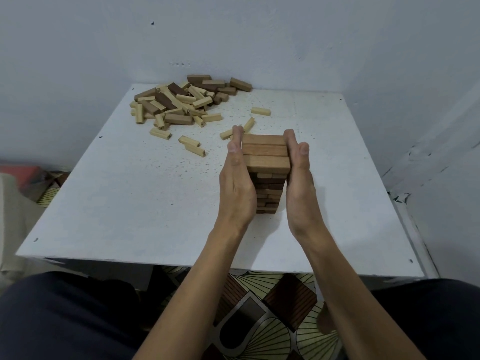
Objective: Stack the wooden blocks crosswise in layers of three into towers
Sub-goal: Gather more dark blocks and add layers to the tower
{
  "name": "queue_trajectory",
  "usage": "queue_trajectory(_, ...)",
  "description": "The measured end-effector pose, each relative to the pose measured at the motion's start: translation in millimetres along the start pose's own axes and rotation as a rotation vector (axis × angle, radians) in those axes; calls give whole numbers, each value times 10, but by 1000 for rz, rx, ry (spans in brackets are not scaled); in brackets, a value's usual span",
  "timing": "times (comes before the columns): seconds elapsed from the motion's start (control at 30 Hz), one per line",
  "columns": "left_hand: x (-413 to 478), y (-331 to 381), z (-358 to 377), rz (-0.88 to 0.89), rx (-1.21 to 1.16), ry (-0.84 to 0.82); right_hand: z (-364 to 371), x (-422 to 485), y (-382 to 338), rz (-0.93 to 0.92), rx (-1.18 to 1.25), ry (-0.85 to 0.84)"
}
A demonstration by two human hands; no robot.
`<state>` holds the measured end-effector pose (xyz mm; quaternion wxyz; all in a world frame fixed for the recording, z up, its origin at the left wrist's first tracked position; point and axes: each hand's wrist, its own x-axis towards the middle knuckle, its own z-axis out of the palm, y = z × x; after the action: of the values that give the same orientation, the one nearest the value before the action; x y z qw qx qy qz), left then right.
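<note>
I see the tower (pixel 268 178) standing upright on the white table (pixel 130 190), a little toward 3 o'clock from the table's middle. Both hands are on it. The left hand (pixel 235 178) lies flat against the tower's 9 o'clock side and the right hand (pixel 298 183) flat against its 3 o'clock side. The palms face each other, and the fingers are straight and point toward 12 o'clock. Neither hand curls round anything. Each presses with a flat, released palm, and the tower sits between them. The palms hide both flanks of the tower from me.

The top layer (pixel 266 152) is three mid-brown blocks lying side by side and touching, their long sides running from 9 to 3 o'clock. Below it, on the face turned toward me, I can make out many thin layers in mixed pale and dark brown. They are too fine for me to count.

The pile (pixel 181 102) of unstacked blocks, pale, mid-brown and dark brown, is heaped near the table's 11 o'clock corner, well apart from the tower. A few pale blocks lie scattered between the two. A lone block (pixel 260 111) rests at 12 o'clock from the tower. A tilted block (pixel 248 124) lies just beyond the left fingertips. A pair of blocks (pixel 192 145) sits at 10 o'clock from the tower, near each other.

A pale grey wall (pixel 259 35) rises behind the table. At 6 o'clock I see dark trousers (pixel 65 320) and a patterned floor (pixel 259 307).
</note>
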<state>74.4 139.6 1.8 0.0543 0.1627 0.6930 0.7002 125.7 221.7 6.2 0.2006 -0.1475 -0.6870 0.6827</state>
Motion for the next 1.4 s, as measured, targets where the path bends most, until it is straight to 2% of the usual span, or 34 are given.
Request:
queue_trajectory(0.6, 13, -30, 0, 20, 8, -23, 37, 1, 10, -1, 28, 1)
queue_trajectory(0.73, 20, 7, -93, 57, 37, -101, -75, -13, 3, -61, -39, -22)
queue_trajectory(0.83, 107, -8, -319, 68, 21, -239, -344, 34, 11, -110, -118, -135)
queue_trajectory(1.03, 361, 37, -606, 67, 186, -471, -754, 267, -164, -68, -375, -370)
queue_trajectory(1.17, 469, 121, -631, 88, 257, -537, -812, 420, -269, -28, -466, -477)
queue_trajectory(1.4, 520, 173, -610, 117, 256, -574, -735, 488, -339, -30, -409, -572)
